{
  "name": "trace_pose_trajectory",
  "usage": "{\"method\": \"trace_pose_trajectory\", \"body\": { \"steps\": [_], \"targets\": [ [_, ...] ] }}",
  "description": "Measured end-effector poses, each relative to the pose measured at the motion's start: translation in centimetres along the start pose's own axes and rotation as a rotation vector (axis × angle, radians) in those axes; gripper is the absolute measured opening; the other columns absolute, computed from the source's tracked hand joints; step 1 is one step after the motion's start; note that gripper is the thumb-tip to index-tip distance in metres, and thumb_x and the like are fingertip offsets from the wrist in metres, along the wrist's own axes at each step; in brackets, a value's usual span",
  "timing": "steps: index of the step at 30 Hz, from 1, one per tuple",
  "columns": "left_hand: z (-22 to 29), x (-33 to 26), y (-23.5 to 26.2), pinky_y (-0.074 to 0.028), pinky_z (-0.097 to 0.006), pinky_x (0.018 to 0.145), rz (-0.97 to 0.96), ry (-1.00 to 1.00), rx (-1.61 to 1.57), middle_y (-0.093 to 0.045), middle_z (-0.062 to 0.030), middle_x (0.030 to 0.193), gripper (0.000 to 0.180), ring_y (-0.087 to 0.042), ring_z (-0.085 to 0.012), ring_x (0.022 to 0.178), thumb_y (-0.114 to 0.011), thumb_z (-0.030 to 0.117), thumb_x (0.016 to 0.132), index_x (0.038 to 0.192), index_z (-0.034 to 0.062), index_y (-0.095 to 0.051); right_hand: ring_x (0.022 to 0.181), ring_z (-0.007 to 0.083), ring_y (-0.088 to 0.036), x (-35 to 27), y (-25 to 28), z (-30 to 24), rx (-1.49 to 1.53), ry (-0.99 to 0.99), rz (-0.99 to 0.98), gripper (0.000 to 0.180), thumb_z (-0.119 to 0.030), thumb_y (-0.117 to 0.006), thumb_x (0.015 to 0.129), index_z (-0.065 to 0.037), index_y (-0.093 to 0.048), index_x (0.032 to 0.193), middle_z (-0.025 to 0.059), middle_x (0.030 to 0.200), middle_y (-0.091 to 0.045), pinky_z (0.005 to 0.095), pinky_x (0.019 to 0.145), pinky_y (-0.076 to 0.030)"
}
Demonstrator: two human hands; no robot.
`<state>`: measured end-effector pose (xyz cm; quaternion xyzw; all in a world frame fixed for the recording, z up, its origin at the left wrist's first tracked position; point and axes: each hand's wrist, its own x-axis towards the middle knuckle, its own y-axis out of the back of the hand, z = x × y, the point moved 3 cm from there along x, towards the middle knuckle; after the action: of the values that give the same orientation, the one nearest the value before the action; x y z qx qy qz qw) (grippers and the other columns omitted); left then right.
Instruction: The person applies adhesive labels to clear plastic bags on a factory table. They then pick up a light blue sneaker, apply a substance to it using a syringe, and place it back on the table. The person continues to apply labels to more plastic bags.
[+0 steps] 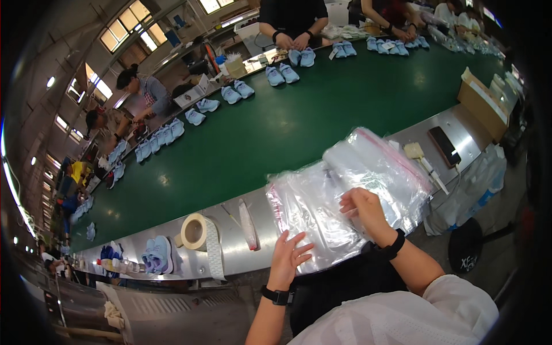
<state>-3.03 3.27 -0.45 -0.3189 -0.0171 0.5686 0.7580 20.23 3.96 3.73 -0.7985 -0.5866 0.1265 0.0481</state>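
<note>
Head view, looking down at a steel ledge [241, 253] edging a long green belt [287, 126]. Stack of clear zip bags [345, 190] with red seal strips lies on the ledge at about 5 o'clock from frame centre, partly hanging over the near edge. Left hand [287, 259] sits at the stack's 7 o'clock corner, fingers spread and flat, palm down on the plastic, holding nothing, just pressing. Right hand [363, 211] is on top of the stack near its middle, fingers curled down into the bags; looks like a pinch on a top sheet but cannot tell for sure what it grips. Both wrists wear black bands. Left of the stack at 9 o'clock: one narrow folded bag [248, 224] lying apart on the ledge, then a tape roll [194, 231] with a strip trailing down. Further at 8 o'clock a pair of blue shoes [158, 254] on the ledge. At 2 o'clock from the stack: a brush [422, 164], a dark phone [444, 146], a cardboard box [482, 103]. Light-blue shoes [282, 73] in pairs line the belt's far edge, with other people working along it from 9 to 1 o'clock.
</note>
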Motion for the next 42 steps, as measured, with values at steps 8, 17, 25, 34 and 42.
{"method": "trace_pose_trajectory", "body": {
  "steps": [8,17,25,34,42],
  "targets": [
    [-1.1,-5.6,5.1,-0.054,-0.035,0.071,0.25,-0.146,-0.109,-0.06,-0.0181,0.1,0.032,-0.063,-0.0279,0.086,-0.044,0.019,0.094,0.118,-0.0032,-0.045,0.051,0.0075,-0.048,-1.3,17.6,-0.1,-0.39,0.135,0.543,0.014,-0.011,-0.053,0.083,-0.002,-0.056,0.074,0.0011,0.06,-0.054,0.0209,0.047,-0.036],
    [-3.0,-11.6,28.1,-0.039,-0.037,0.093,1.017,-0.322,0.472,-0.037,-0.0152,0.133,0.059,-0.042,-0.026,0.116,-0.056,0.01,0.082,0.134,0.0015,-0.03,0.082,0.0147,-0.047,-2.3,16.8,-1.4,-0.867,0.579,0.647,0.022,-0.006,-0.052,0.086,0.0,-0.05,0.107,0.0075,0.097,-0.051,0.0272,0.071,-0.04],
    [-1.0,-7.8,20.0,-0.044,-0.026,0.078,0.402,-0.047,0.634,-0.064,-0.0053,0.095,0.024,-0.058,-0.0121,0.086,-0.06,0.012,0.084,0.104,-0.0019,-0.061,0.073,0.0076,-0.049,-6.4,0.1,-2.1,-0.639,0.497,-0.124,0.007,0.001,-0.052,0.082,-0.003,-0.055,0.087,0.0019,0.086,-0.052,0.0207,0.058,-0.036],
    [0.7,-8.8,6.4,-0.054,-0.027,0.067,0.118,-0.051,-0.121,-0.062,-0.0071,0.094,0.02,-0.063,-0.0138,0.078,-0.048,0.013,0.093,0.107,-0.0012,-0.052,0.077,0.0145,-0.058,-9.2,-11.4,5.0,-0.555,0.199,-0.962,0.018,-0.013,-0.058,0.086,-0.001,-0.059,0.098,0.0096,0.088,-0.059,0.0266,0.07,-0.046],
    [1.7,-8.0,7.6,-0.053,-0.026,0.064,0.278,-0.185,-0.153,-0.061,-0.0065,0.089,0.017,-0.061,-0.0122,0.074,-0.047,0.013,0.093,0.103,-0.0001,-0.053,0.074,0.0061,-0.05,-9.4,-10.1,6.5,-0.401,-0.225,-1.0,0.014,-0.01,-0.056,0.088,0.001,-0.059,0.094,0.001,0.08,-0.059,0.022,0.069,-0.043]
  ]
}}
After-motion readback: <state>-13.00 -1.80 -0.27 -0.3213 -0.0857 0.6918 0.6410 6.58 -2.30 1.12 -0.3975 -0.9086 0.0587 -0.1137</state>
